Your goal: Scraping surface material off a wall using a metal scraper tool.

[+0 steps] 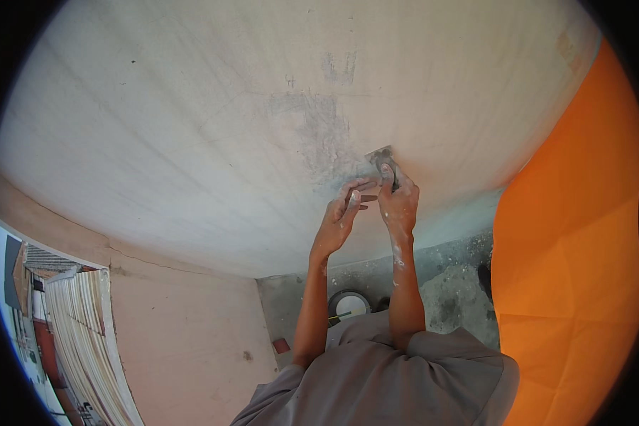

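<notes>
My right hand (398, 199) is closed around a putty knife (382, 155), its thumb pressed on the tool and its blade at the wall. The blade carries grey smears. Just left of it, my left hand (343, 210) holds nothing; its fingers are spread and point towards the tool. Whether those fingers touch the wall is unclear. Before me stretches a pale plastered wall (191, 122) with rough grey patches (322, 125) up and left of the blade. White spots of plaster or paint mark my hands and right forearm.
A round bucket (350, 304) with whitish contents stands on the stained concrete floor (452, 298) below my arms. An orange sheet (564, 255) hangs at the right. A pinkish wall (186, 330) meets the floor at lower left, beside an opening with a striped curtain (80, 319). A small red piece (281, 346) lies near the corner.
</notes>
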`<action>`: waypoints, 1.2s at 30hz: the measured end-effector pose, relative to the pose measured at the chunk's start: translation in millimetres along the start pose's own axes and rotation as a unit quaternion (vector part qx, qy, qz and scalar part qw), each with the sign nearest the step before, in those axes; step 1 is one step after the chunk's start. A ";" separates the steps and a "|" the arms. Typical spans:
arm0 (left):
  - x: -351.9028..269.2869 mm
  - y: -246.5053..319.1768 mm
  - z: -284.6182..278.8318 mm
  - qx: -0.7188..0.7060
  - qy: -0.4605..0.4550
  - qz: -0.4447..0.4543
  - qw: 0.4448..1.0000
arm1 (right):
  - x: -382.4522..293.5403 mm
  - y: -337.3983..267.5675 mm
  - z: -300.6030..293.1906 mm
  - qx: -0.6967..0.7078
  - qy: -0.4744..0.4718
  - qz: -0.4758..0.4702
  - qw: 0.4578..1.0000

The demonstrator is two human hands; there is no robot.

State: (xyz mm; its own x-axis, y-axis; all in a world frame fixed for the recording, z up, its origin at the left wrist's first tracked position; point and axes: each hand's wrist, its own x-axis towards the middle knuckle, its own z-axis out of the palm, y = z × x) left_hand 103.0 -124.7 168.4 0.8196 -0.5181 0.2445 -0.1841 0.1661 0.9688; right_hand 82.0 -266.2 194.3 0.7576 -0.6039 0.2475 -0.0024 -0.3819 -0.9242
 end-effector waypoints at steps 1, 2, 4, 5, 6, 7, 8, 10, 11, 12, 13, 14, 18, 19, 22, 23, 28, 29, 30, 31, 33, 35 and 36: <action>-1.0 3.5 -3.0 -0.009 -0.003 -0.018 1.000 | 2.2 -6.0 -10.0 -0.095 -0.006 -0.023 0.995; 0.0 5.2 -5.4 -0.011 0.004 -0.018 1.000 | 4.6 0.9 -12.7 -0.129 0.001 -0.059 0.990; 4.9 9.8 -5.5 0.046 -0.012 0.030 0.998 | 0.6 -22.2 -26.1 -0.161 -0.020 -0.041 0.986; 7.7 13.5 -4.8 0.045 -0.006 0.028 0.999 | -0.3 -30.3 -29.0 -0.189 -0.038 -0.025 0.981; 14.6 20.6 1.4 0.016 -0.015 0.018 1.000 | 1.9 -24.1 -31.1 -0.191 -0.034 -0.022 0.981; 17.1 24.0 3.1 -0.011 -0.019 0.007 1.000 | 3.8 -13.6 -25.4 -0.172 -0.022 -0.036 0.984; 18.0 20.2 4.5 -0.010 -0.019 0.007 1.000 | 4.8 -5.5 -21.1 -0.153 -0.011 -0.050 0.987; 21.9 10.7 5.9 -0.033 -0.033 0.002 0.999 | 6.4 -0.3 -14.5 -0.111 -0.035 -0.038 0.992; 20.9 7.1 5.4 -0.032 -0.031 0.002 0.999 | 6.6 2.1 -10.5 -0.069 -0.057 -0.024 0.996; 18.7 10.5 10.1 -0.013 -0.022 -0.001 1.000 | 4.9 4.7 -6.3 -0.070 -0.057 -0.024 0.996; 18.6 11.9 12.7 0.007 -0.014 -0.004 1.000 | 2.7 7.5 2.3 0.005 -0.048 -0.021 0.999; 19.8 12.4 13.6 0.007 -0.013 -0.003 1.000 | 2.0 9.7 6.6 0.080 -0.039 -0.018 0.996; 14.3 14.9 1.0 -0.012 -0.009 -0.008 1.000 | 3.9 -8.4 8.3 0.080 -0.069 -0.038 0.994; 13.7 17.7 2.0 -0.014 0.015 -0.004 1.000 | 5.2 -27.9 5.4 0.063 -0.070 -0.063 0.994; 17.4 25.0 6.1 -0.094 0.026 0.038 0.995 | 13.7 -27.7 -3.3 0.037 -0.084 -0.111 0.990; 16.8 29.9 1.5 -0.092 0.027 0.038 0.995 | 19.9 -23.1 -5.8 0.028 -0.095 -0.136 0.986; 2.1 34.2 -32.8 0.076 0.027 -0.001 0.997 | 3.4 17.2 -30.6 -0.070 -0.078 -0.127 0.986; -1.1 34.9 -35.3 0.074 0.027 -0.003 0.997 | 2.5 28.7 -29.4 -0.072 -0.079 -0.126 0.986; -1.7 35.7 -38.9 0.086 0.044 -0.004 0.995 | 2.9 25.4 -24.9 -0.073 -0.083 -0.099 0.989; -2.1 36.0 -41.3 0.099 0.062 -0.005 0.993 | 4.1 23.9 -22.1 -0.074 -0.088 -0.073 0.991; -10.4 33.1 -42.5 0.107 0.060 -0.008 0.992 | 7.9 31.3 -16.1 -0.061 -0.065 -0.097 0.991; -20.1 25.6 -46.0 0.105 0.053 -0.012 0.993 | 12.2 36.5 -6.7 -0.047 -0.041 -0.122 0.991; -24.3 22.6 -47.4 0.104 0.055 -0.014 0.993 | 9.7 34.0 -2.9 -0.055 -0.025 -0.135 0.989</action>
State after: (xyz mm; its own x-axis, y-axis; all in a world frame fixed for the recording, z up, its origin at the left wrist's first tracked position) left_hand 104.7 -68.6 182.4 0.8782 -0.4239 0.2216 -0.2582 -0.0299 0.9656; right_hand 87.4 -287.1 166.1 0.7722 -0.4340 0.4641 0.1357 -0.6008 -0.7878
